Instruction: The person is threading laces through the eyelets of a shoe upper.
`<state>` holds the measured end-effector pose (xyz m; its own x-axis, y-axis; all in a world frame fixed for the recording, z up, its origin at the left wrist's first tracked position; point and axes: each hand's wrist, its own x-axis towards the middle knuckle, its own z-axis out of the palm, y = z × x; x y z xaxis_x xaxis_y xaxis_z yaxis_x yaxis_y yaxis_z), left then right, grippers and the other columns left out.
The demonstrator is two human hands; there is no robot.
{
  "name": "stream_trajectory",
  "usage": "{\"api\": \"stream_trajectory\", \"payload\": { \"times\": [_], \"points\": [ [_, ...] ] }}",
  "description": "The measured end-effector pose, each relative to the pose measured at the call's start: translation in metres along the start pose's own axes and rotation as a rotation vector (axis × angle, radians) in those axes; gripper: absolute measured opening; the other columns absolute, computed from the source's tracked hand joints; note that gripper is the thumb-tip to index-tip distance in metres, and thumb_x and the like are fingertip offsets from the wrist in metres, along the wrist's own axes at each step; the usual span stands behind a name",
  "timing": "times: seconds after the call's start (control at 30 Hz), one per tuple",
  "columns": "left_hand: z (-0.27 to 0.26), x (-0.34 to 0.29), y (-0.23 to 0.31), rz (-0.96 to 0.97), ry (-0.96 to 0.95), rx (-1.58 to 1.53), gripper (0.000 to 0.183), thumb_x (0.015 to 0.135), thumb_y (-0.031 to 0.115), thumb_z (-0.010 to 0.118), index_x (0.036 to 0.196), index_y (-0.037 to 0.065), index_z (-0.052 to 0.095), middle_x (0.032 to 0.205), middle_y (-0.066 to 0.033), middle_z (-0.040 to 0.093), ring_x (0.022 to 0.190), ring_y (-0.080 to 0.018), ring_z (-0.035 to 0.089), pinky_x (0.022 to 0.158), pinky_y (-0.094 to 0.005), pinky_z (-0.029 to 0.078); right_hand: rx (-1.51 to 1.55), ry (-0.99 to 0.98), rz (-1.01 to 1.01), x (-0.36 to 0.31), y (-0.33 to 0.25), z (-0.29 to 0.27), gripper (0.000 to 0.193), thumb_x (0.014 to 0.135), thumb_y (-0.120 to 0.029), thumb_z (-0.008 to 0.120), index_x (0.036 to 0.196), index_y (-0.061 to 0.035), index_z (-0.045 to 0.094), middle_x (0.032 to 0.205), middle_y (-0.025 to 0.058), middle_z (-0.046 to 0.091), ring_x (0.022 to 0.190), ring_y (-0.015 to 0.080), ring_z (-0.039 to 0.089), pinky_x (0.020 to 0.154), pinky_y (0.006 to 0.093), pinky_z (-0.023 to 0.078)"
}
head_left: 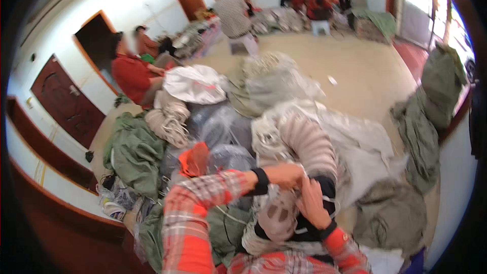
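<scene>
My left hand (285,174) reaches in from the left, closed, its fingertips meeting those of my right hand (313,205) over my lap. A small whitish bit shows at the fingertips, too small to name. My right hand's fingers are bent and pressed together near the same spot. Just beyond lies a long, curved beige stack of ribbed, ring-like pieces (310,141). Below my left wrist, a beige piece with several dark openings (278,217) rests on my dark-clad lap. Thin white cord (332,202) loops beside my right hand.
Beige corded bundles (170,121), a white sack (197,84) and clear plastic bags (223,124) lie ahead. Green sacks (134,155) are at left, more (418,132) at right. A person in red (133,75) sits at left; others sit farther back.
</scene>
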<state>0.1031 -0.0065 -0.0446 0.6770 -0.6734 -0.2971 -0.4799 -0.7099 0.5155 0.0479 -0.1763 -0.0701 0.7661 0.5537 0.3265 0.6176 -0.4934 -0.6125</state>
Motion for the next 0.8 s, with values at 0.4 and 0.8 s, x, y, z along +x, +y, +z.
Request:
{"api": "stream_trajectory", "payload": {
  "times": [0.4, 0.8],
  "points": [
    [0.005, -0.025, 0.013, -0.201, 0.276, -0.005, 0.013, 0.078, 0.022, 0.06, 0.084, 0.012, 0.064, 0.059, -0.0092, 0.06, 0.063, -0.0264, 0.061, 0.061, -0.0374, 0.046, -0.079, 0.082, 0.074, 0.014, 0.017, 0.01, 0.036, 0.054, -0.001, 0.059, 0.087, -0.0028, 0.045, 0.072, 0.0123, 0.052, 0.073, 0.028, 0.051, 0.064, 0.0359, 0.038],
    [-0.022, -0.018, 0.007, -0.248, -0.177, -0.31, 0.018, 0.074, 0.02, 0.059, 0.085, 0.007, 0.065, 0.057, -0.0079, 0.06, 0.052, -0.0163, 0.06, 0.049, -0.032, 0.046, -0.17, 0.072, 0.065, 0.005, -0.008, 0.011, 0.048, 0.057, -0.004, 0.058, 0.104, 0.0009, 0.048, 0.078, 0.0148, 0.051, 0.074, 0.0299, 0.05, 0.066, 0.0379, 0.038]
  ]
}}
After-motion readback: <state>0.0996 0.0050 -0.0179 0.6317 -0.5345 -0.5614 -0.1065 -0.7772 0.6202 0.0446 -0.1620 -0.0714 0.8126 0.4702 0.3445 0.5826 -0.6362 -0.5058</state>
